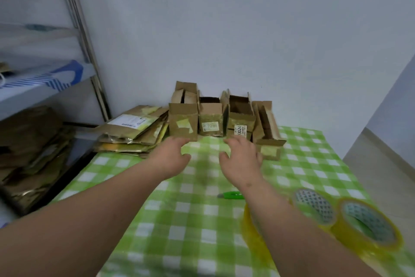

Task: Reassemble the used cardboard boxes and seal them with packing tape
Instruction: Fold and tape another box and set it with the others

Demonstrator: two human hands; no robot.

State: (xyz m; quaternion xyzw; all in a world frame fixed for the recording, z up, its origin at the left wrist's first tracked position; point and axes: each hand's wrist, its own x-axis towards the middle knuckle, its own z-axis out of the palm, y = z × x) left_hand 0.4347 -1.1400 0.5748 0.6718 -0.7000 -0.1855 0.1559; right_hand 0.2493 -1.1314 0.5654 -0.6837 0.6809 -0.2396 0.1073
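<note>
The right forearm [292, 227] covers part of one tape roll [253, 240] and the end of the green cutter [231, 195]. Print on the box labels [210, 126] is too blurred to read. The picture's left edge cuts off the shelf [33, 88] and the dark, indistinct flattened cardboard [31, 153] below it.

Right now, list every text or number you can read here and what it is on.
"2290": label on the second upright box.
"0024": partial number, label on the third box.
White label on the flattened box stack: print too small to read.
Tape roll cores: pattern only, nothing legible.
</note>
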